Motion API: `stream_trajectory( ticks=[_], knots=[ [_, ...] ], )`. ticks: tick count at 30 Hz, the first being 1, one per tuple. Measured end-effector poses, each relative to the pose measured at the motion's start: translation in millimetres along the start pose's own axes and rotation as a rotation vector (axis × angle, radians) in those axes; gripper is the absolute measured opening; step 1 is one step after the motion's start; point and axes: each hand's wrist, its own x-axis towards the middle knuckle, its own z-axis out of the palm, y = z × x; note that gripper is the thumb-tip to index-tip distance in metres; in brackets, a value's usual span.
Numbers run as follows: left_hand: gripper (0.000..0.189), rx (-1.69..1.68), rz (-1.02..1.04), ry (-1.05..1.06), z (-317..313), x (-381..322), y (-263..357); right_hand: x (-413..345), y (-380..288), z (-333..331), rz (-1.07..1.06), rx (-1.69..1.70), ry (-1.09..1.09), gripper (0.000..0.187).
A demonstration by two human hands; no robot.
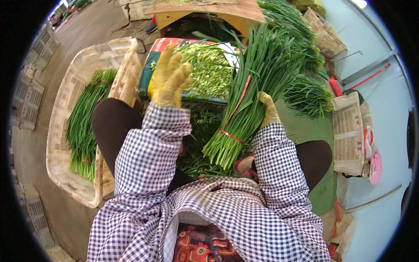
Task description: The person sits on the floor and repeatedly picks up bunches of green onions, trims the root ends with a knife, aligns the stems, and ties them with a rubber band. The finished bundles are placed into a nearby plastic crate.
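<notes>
My right hand [269,108], in a yellow glove, grips a large bundle of garlic chives [248,95] from its right side. A red tie binds it near the pale cut stems, which point down toward me; its long strip runs up the leaves. My left hand [169,80], also in a yellow glove, is raised with fingers apart and nothing in it. Beneath and beside it lies a padded work surface [191,95] covered with short pale trimmings [209,72]. The bundle's leaves hang over that surface's right side.
At left, a plastic crate [54,154] holds tied chive bundles [86,124]. More chives [307,95] lie piled at right, near another crate [348,140] by the pale wall [386,114]. A wooden table [209,8] stands ahead. Loose leaves [203,163] litter the floor between my feet.
</notes>
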Motion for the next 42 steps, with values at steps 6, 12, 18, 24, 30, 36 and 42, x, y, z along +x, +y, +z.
stream_trajectory(
  ticks=[6, 12, 18, 24, 30, 36, 42],
  knots=[
    [0.054, 0.459, -0.147, -0.154, -10, -6, -2, 7, -35, -25, -0.041, 0.208, -0.053, 0.025],
    [0.073, 0.314, -0.64, -0.72, 18, -45, -51, 16, -31, -31, 0.0, 0.188, -0.1, 0.036],
    [0.087, 0.121, -0.713, -0.593, 31, -67, -58, -43, -7, 25, -0.05, -0.132, -0.23, 0.054],
    [0.079, 0.152, -0.654, -0.536, 40, -70, -59, -40, -19, 34, 0.01, -0.262, -0.193, 0.068],
    [0.105, -0.24, -0.777, -0.419, 40, -68, -67, -7, -24, 13, -0.077, -0.416, -0.197, 0.085],
    [0.076, -0.329, -0.491, -0.465, 37, -64, -24, -21, -56, 32, -0.179, -0.254, -0.182, 0.094],
    [0.054, -0.494, -0.282, -0.483, -14, -32, 43, -41, -47, 58, -0.122, -0.069, -0.042, 0.105]
  ],
)
